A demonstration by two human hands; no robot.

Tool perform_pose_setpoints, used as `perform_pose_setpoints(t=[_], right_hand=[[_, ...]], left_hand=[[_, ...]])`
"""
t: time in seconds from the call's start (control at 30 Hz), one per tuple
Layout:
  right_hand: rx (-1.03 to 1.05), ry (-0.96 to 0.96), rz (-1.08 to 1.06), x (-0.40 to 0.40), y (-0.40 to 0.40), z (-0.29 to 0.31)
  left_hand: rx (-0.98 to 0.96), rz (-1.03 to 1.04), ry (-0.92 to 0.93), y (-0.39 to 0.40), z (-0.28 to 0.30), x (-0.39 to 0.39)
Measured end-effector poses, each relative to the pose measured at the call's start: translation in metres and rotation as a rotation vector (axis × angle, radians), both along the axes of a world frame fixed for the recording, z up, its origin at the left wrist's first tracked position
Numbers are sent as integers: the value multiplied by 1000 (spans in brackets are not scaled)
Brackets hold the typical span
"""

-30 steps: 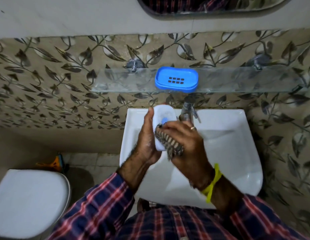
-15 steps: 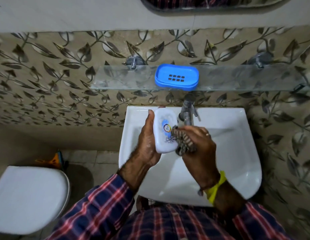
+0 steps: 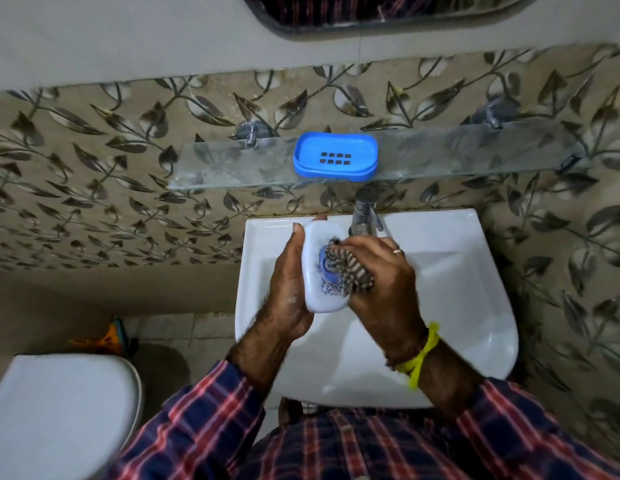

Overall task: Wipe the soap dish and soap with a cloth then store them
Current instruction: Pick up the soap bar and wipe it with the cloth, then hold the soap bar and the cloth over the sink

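Note:
My left hand (image 3: 287, 289) grips a white soap bar (image 3: 317, 271) with a blue printed mark, held upright over the sink. My right hand (image 3: 388, 282) is closed on a brown striped cloth (image 3: 348, 270), which presses against the face of the soap and covers part of the blue mark. The blue soap dish (image 3: 335, 158), with drain slots in its floor, stands empty on the glass shelf (image 3: 232, 168) above the tap.
A white sink (image 3: 450, 299) lies under both hands, with a metal tap (image 3: 364, 216) at its back edge. A white toilet lid (image 3: 59, 410) is at lower left, an orange item (image 3: 107, 339) on the floor beside it. A mirror (image 3: 388, 12) hangs above.
The cloth in my right hand slid off toward the soap's right edge, then back up over the soap's face. The left hand kept hold of the soap.

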State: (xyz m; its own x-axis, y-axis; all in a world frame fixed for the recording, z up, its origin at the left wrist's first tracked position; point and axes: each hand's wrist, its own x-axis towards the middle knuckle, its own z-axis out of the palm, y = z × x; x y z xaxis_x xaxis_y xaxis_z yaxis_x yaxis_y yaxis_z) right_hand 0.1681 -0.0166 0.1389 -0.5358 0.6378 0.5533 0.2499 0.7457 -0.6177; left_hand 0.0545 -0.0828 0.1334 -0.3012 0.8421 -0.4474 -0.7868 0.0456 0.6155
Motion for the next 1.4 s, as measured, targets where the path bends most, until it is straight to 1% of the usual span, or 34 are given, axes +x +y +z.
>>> perform_pose_setpoints(t=[0.07,0.1,0.2,0.23,0.27,0.33,0.37,0.4,0.5,0.57,0.63,0.7,0.73,0.77,0.83,0.9,0.97,1.0,1.07,1.2,1.27,1.33,1.4], right_hand=[[-78,59,-121,-10,13,5],[-70,64,-115,-16,14,10],[30,39,101,-17,-2,15],[34,27,136,-13,-6,13],[1,25,118,-10,-6,10],[-105,53,-15,-13,3,4],[-119,51,-41,-15,4,4],[-99,34,-17,-18,0,5],[-32,-4,154,-18,-24,0],[-52,-28,194,-11,-33,-11],[-74,-60,251,-5,-32,-23],[-76,-138,334,4,-28,-35],[-96,-183,340,7,-25,-40],[-154,-203,309,9,-21,-45],[-403,-173,132,9,-11,-48],[-641,-141,-41,0,0,-49],[-703,-161,-141,-12,6,-49],[-725,-171,-168,-20,7,-51],[-789,-177,-210,-36,3,-58],[-942,-85,-326,-58,-6,-72],[-989,-70,-378,-66,-6,-79],[-1045,-21,-427,-76,-4,-84],[-1157,86,-459,-93,0,-83]], left_hand=[[-33,-6,51,-3,-2,8],[-46,-13,85,-3,-2,11],[-36,-14,200,-2,-3,5],[-3,-8,178,0,-1,3],[24,-2,133,0,-1,3],[64,-8,69,1,-4,6],[58,-5,59,0,-4,7],[60,9,33,-2,-5,7],[46,42,1,-9,-14,-4],[-42,126,39,-13,-22,-12],[-99,154,52,-18,-28,-13],[-134,171,-11,-23,-33,-16],[-154,202,-34,-24,-43,-22],[-174,252,-55,-24,-50,-29],[-257,364,-88,-25,-58,-42],[-297,364,-36,-32,-61,-50],[-279,300,104,-41,-64,-56],[-284,292,188,-43,-65,-56],[-312,294,293,-45,-71,-55],[-394,293,471,-54,-72,-57],[-424,293,511,-64,-75,-63],[-458,319,513,-72,-76,-74],[-466,351,525,-80,-78,-87]])
